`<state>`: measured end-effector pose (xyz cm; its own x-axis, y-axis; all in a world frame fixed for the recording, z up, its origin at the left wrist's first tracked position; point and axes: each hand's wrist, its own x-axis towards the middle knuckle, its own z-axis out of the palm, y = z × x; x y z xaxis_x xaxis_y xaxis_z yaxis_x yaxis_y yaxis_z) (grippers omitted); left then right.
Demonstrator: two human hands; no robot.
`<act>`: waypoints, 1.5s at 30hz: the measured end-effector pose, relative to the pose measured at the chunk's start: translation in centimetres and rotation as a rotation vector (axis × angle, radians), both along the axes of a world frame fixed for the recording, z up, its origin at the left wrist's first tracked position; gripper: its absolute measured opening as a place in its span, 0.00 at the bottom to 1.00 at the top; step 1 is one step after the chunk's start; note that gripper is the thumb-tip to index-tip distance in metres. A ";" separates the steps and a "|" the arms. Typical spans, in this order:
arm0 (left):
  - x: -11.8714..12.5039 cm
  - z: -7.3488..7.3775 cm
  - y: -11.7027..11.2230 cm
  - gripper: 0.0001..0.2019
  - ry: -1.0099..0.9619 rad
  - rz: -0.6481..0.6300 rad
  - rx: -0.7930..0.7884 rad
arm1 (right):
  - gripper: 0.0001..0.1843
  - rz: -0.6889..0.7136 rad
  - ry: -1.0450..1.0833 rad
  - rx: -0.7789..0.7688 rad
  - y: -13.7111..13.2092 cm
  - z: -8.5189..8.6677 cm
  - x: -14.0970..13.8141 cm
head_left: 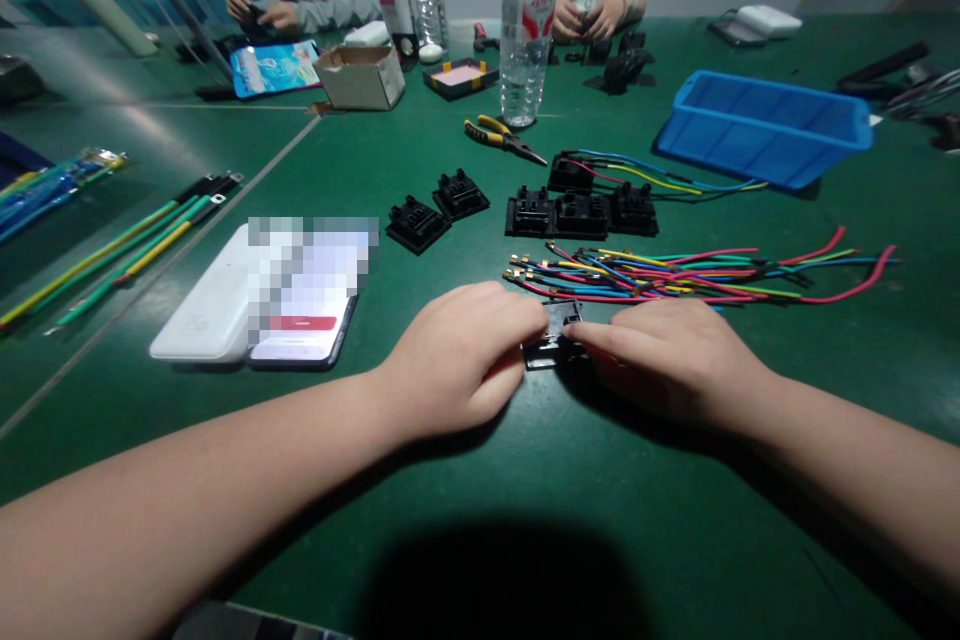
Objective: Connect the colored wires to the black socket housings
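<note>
A small black plastic socket housing (553, 348) lies low over the table between my two hands. My left hand (469, 350) is closed on its left side, fingers curled under the palm. From the right, my right hand (675, 345) meets the housing with thumb and finger pressed at its edge; whether a small part sits between them is hidden. Just beyond my hands is a bundle of coloured wires (660, 270) with metal terminals at the left ends. Similar black housings (581, 215) stand in a row behind the wires, and two more (439, 208) sit farther left.
Yellow-handled pliers (506, 138) lie near a plastic bottle (525, 40). A blue bin (765, 130) is at the right. A phone (307, 310), a white power bank (217, 295) and green-yellow cables (142, 245) lie left. Two people work across the table, beyond a cardboard box (364, 80).
</note>
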<state>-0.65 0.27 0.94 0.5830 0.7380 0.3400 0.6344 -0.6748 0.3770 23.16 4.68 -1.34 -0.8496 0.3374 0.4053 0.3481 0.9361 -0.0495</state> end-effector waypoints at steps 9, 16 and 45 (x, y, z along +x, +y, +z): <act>-0.1 0.0 -0.1 0.11 0.041 -0.006 -0.010 | 0.14 -0.009 -0.005 0.048 -0.1 0.1 0.0; 0.2 -0.2 -0.5 0.09 0.109 0.009 0.000 | 0.16 0.014 -0.084 0.091 0.0 0.4 -0.1; 0.3 -1.0 -0.3 0.04 -0.046 0.124 -0.094 | 0.19 -0.132 0.028 -0.049 -0.3 0.1 -1.3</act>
<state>-0.39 -0.04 -0.08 0.4709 0.8332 0.2898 0.6915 -0.5526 0.4653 21.88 4.35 -1.25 -0.7853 0.4654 0.4082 0.4657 0.8786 -0.1058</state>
